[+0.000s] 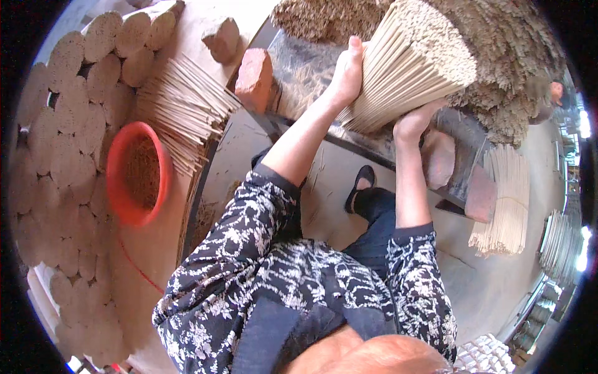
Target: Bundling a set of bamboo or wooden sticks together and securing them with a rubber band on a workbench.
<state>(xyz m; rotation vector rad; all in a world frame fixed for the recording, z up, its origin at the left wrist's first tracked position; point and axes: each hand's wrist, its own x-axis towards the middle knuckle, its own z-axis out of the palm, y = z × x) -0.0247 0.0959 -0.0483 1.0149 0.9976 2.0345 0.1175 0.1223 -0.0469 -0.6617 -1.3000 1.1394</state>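
A thick bundle of thin pale sticks (405,65) is raised over the low work table, tilted, with its fanned stick ends at the upper right. My left hand (350,73) grips its left side, thumb pointing up along the sticks and the other fingers hidden behind. From below, my right hand (413,123) holds the lower right side; its fingers are mostly hidden under the bundle. Close behind lies a large heap of brownish sticks (504,62), its ends facing outward. The dusty table top (302,65) shows to the left of the bundle.
Stacked round stick bundles (62,149) form a wall at left, beside an orange-red plastic basin (165,177). Loose sticks (187,106) lie near a brick (254,78). At right are a stone (439,159), another brick (481,194) and a tied stick bundle (509,209).
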